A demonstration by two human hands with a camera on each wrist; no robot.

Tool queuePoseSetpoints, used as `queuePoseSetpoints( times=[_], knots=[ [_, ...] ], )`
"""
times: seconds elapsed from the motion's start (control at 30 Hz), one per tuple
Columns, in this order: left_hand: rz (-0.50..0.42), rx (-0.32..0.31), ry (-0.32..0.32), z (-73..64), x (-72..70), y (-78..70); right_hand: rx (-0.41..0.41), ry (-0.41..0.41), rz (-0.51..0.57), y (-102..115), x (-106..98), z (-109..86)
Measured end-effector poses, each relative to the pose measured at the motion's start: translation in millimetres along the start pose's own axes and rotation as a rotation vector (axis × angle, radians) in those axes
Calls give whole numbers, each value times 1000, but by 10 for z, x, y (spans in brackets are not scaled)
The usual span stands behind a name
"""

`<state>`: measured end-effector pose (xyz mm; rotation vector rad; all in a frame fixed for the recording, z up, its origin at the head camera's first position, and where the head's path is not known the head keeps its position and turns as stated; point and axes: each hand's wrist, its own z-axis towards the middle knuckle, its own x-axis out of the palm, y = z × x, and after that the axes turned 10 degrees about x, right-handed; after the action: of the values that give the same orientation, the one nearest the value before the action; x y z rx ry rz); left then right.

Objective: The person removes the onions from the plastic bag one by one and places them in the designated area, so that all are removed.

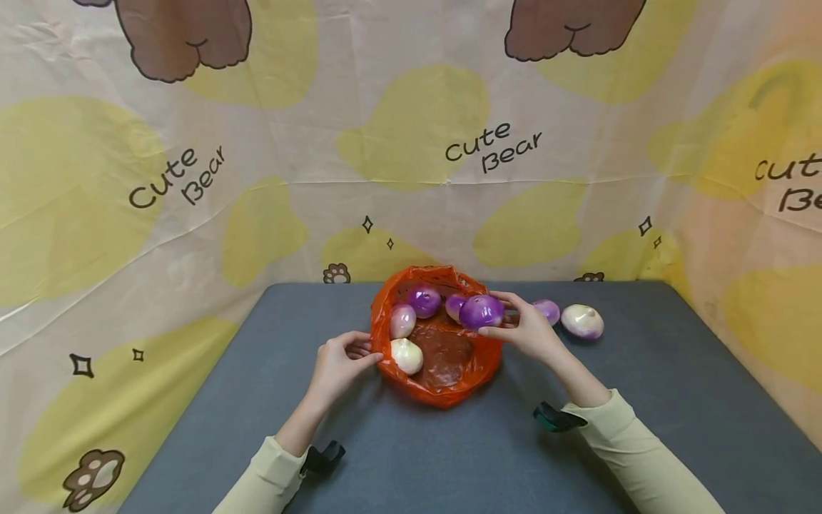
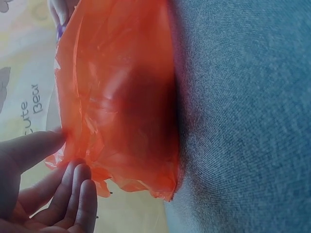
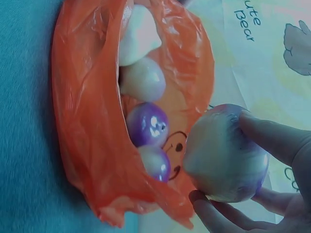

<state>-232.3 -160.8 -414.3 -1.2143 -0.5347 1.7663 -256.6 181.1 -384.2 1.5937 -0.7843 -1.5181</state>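
An orange plastic bag [image 1: 443,398] stands with its mouth wide on the grey table, several purple-and-white turnips inside. Among them are a white one [image 1: 407,356], a pale one [image 1: 403,321] and a purple one [image 1: 424,303]. At the bag's left rim, my left hand [image 1: 342,365] pinches the plastic between thumb and fingers; the left wrist view shows this pinch on the bag [image 2: 121,97]. My right hand [image 1: 529,330] grips another turnip [image 1: 481,313] over the bag's right rim. In the right wrist view, thumb and fingers surround that held turnip [image 3: 226,153].
Right of the bag, a purple turnip [image 1: 547,311] lies beside a whiter one [image 1: 583,322] on the table [image 1: 449,457]. A printed cloth [image 1: 411,143] hangs behind the table. Dark straps [image 1: 557,417] sit at both wrists.
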Motion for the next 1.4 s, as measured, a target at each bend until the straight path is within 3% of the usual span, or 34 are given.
queuePoseSetpoints(
  times=[0.67, 0.93, 1.4],
  knots=[
    [-2, 8, 0, -6, -24, -6, 16, -72, 7, -82, -427, -207],
    [-3, 5, 0, -10, -19, -10, 49, -153, -91, -139, -581, -297],
    [-4, 19, 7, -1, 1, 8, 99, -197, -154, -340, -849, -415]
  ],
)
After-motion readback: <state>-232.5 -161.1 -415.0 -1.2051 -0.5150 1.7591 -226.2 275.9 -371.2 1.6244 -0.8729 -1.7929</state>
